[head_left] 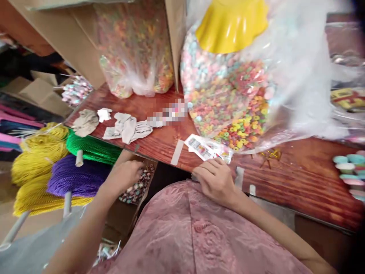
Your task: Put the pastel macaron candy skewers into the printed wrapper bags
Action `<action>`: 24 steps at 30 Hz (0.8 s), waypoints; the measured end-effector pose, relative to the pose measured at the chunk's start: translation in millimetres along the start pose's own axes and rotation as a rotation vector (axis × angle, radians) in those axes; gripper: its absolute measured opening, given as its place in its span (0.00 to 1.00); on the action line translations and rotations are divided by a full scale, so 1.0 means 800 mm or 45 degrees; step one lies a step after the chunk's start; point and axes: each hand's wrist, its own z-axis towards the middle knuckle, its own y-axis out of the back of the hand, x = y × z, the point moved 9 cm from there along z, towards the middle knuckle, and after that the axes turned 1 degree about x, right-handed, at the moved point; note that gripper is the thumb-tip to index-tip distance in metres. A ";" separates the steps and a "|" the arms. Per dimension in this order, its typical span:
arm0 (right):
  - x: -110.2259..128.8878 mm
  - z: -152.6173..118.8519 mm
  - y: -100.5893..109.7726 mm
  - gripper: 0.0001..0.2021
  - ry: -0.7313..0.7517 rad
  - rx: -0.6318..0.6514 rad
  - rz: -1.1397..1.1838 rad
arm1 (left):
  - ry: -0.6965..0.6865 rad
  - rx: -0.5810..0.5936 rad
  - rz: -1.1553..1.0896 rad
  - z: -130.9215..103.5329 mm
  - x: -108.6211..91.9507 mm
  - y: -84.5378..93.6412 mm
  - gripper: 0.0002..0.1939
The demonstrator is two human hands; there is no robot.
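Observation:
My left hand [127,176] is below the table's front edge, over a box of small pink, white and pale blue beaded pieces [137,190]. Its fingers curl down; whatever they hold is hidden. At the table edge, my right hand [215,180] has its fingers bent together, and I cannot make out anything in them. Printed cards [201,147] lie just beyond its knuckles. Behind them slumps a large clear plastic bag [228,102] of colourful rings and pastel pieces. A yellow fluted piece [232,26] lies on top of that bag.
An open cardboard box [176,45] holds another bag of coloured pieces [137,49]. Crumpled pale cloths [128,127] lie on the red-brown table [299,182]. Purple cord [76,175], green cord [91,147] and yellow cord [40,158] hang at left. Pastel discs [349,171] stand right.

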 end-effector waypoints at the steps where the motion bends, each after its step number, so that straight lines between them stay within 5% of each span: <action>1: -0.015 -0.020 0.013 0.06 -0.092 -0.057 -0.005 | -0.052 0.038 0.251 0.020 -0.030 -0.021 0.10; 5: -0.056 -0.095 0.061 0.05 -0.423 -0.278 -0.208 | -0.572 0.400 0.599 0.096 -0.161 -0.144 0.15; 7: -0.065 -0.124 0.081 0.05 -0.557 -0.332 -0.340 | -0.621 0.424 0.685 0.125 -0.183 -0.183 0.19; 9: -0.075 -0.148 0.096 0.06 -0.681 -0.345 -0.445 | -0.588 0.421 0.708 0.147 -0.179 -0.207 0.19; 14: -0.106 -0.187 0.116 0.05 -0.922 -0.288 -0.609 | -0.627 0.248 0.577 0.165 -0.158 -0.208 0.10; 18: -0.134 -0.183 0.129 0.05 -0.958 -0.293 -0.683 | -0.593 0.092 0.504 0.168 -0.161 -0.202 0.07; 24: -0.172 -0.175 0.169 0.06 -1.000 -0.252 -0.890 | -0.463 0.127 0.713 0.167 -0.179 -0.217 0.10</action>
